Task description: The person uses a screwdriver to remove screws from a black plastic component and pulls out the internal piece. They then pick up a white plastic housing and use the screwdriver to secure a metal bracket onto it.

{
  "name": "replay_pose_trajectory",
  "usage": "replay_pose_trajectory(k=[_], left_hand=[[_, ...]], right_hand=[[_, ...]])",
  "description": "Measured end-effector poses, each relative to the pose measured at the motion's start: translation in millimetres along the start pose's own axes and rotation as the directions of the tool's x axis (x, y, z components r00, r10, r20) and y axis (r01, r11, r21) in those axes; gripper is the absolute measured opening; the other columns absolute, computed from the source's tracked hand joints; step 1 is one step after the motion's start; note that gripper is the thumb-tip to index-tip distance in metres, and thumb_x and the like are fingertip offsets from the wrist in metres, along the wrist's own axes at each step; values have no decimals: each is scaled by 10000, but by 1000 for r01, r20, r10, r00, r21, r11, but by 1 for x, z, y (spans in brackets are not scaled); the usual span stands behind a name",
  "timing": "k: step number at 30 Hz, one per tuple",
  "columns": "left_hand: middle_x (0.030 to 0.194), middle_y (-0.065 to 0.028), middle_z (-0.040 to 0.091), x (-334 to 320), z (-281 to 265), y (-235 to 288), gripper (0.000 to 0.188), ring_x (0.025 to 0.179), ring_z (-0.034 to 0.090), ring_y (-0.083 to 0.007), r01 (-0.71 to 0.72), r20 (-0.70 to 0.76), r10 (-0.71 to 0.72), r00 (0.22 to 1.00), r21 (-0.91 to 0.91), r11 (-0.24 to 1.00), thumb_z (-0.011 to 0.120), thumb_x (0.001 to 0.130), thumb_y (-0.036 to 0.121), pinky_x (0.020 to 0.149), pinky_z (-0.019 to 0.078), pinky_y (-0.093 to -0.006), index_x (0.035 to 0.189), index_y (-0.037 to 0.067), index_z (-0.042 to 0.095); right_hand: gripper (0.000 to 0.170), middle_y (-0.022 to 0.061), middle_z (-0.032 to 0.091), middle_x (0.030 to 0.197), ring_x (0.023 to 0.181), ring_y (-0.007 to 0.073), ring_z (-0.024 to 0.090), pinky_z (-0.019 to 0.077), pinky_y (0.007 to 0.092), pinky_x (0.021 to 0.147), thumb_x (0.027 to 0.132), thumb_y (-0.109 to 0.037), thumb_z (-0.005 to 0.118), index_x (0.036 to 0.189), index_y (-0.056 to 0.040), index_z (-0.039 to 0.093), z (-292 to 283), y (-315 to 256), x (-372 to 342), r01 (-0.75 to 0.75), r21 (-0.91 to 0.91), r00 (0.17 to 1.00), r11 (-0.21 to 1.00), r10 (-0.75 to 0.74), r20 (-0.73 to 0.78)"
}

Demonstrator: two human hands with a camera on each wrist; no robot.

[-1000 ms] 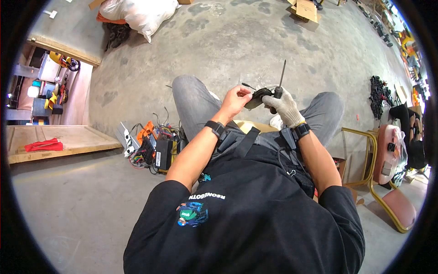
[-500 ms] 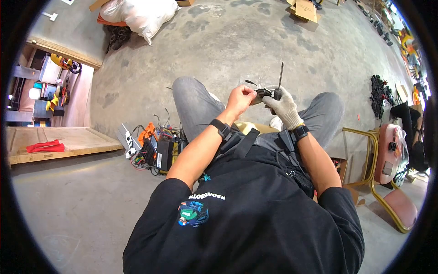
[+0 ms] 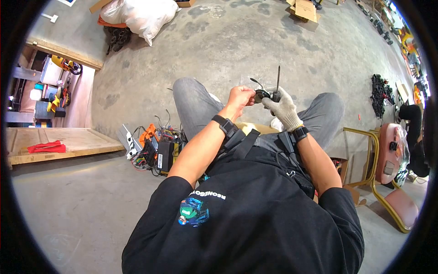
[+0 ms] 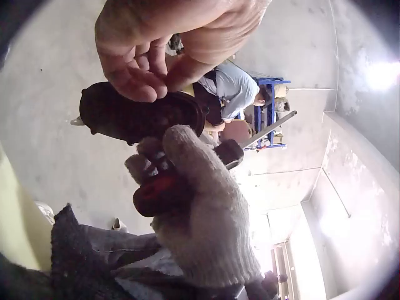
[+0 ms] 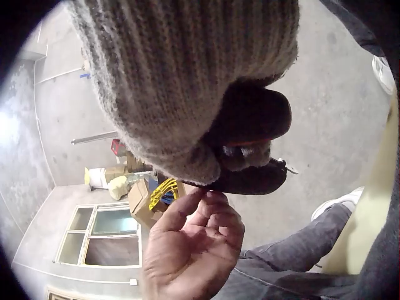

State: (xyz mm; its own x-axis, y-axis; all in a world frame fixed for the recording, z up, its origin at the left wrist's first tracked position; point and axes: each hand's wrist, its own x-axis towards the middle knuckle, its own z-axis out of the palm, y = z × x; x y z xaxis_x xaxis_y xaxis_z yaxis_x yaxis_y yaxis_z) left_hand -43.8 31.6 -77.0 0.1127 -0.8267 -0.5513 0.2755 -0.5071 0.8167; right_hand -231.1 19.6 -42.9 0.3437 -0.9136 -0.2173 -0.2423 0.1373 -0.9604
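Note:
My gloved right hand (image 3: 285, 109) holds a screwdriver (image 3: 278, 80), its shaft pointing away from me, together with a flat black rounded part (image 3: 261, 95). The dark screwdriver handle (image 4: 164, 195) with a reddish patch crosses the palm in the left wrist view. My bare left hand (image 3: 241, 98) pinches the near edge of the black part (image 4: 119, 115), thumb and curled fingers meeting there. In the right wrist view the left fingertips (image 5: 209, 199) are right at its rim. A short black lead (image 3: 256, 82) sticks out beyond the part. The glove hides much of the part.
On the floor left of my knee lies a pile of wires and electronics (image 3: 159, 146). A wooden board with red cloth (image 3: 48, 147) is farther left. At right stands a pink chair with a yellow frame (image 3: 375, 150). White sacks (image 3: 141, 18) and cardboard (image 3: 303, 10) lie ahead.
The screwdriver has tilted, its tip moving left and a little nearer to me. The black part has turned between the hands and its lead points differently. My left hand has shifted slightly right.

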Motion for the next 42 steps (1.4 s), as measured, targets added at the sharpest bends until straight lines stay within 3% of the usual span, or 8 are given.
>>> replay_pose_trajectory(k=[6,8,15,17,21,24,36,42], left_hand=[[757,-62,652,5,0,-3,67,620,615,-143,59,6,-59,998,-39,997,678,862,101,566,544,-284,860,45,642],[745,-60,647,3,1,-3,85,615,614,-145,58,20,-58,998,-34,998,675,859,121,561,541,-288,847,43,643],[730,-56,641,0,6,-2,99,613,611,-150,6,56,-13,998,112,994,654,851,132,566,527,-303,821,39,639],[728,-55,641,-3,10,-7,94,618,612,-149,-36,90,18,996,196,980,647,851,127,575,525,-298,829,36,637],[758,-66,647,3,8,-15,53,652,618,-153,-15,137,0,991,108,994,622,837,81,610,533,-306,857,32,622],[756,-99,653,14,-7,-16,46,633,634,-186,94,73,-80,994,-220,971,595,838,58,602,569,-334,837,17,617],[878,-95,663,19,-53,-27,113,769,649,-190,43,-17,-47,999,-179,983,608,894,119,696,569,-333,970,36,604],[910,-83,660,13,-55,-27,100,807,644,-195,88,6,-89,996,-199,976,606,932,147,729,552,-343,979,58,608]], right_hand=[[299,29,682,813,687,83,611,499,245,631,823,-119,764,1084,-51,636,4,10,2,97,14,995,995,-96,-25],[258,47,672,799,686,102,617,500,268,635,819,-105,764,1042,-52,646,5,19,5,210,-230,967,950,-236,-91],[230,57,679,781,677,110,627,505,276,622,821,-114,759,1010,-41,651,6,15,1,276,-258,940,926,-317,-130],[225,59,704,805,675,102,641,514,263,615,837,-121,747,1013,-21,648,3,15,4,101,-46,980,994,-107,-169],[261,63,711,806,651,91,645,515,251,592,837,-160,742,1027,-10,645,-1,17,6,80,-58,970,995,-91,-225],[305,66,701,798,633,101,643,507,249,566,827,-171,741,1052,5,637,-5,0,-1,-92,29,976,995,96,-193],[297,45,655,718,631,95,602,482,243,605,821,-178,706,1026,18,620,-20,1,5,-59,150,953,987,100,-286],[246,54,671,753,631,110,619,514,256,606,871,-163,707,1025,15,634,-29,8,11,-31,275,996,961,54,-75]])
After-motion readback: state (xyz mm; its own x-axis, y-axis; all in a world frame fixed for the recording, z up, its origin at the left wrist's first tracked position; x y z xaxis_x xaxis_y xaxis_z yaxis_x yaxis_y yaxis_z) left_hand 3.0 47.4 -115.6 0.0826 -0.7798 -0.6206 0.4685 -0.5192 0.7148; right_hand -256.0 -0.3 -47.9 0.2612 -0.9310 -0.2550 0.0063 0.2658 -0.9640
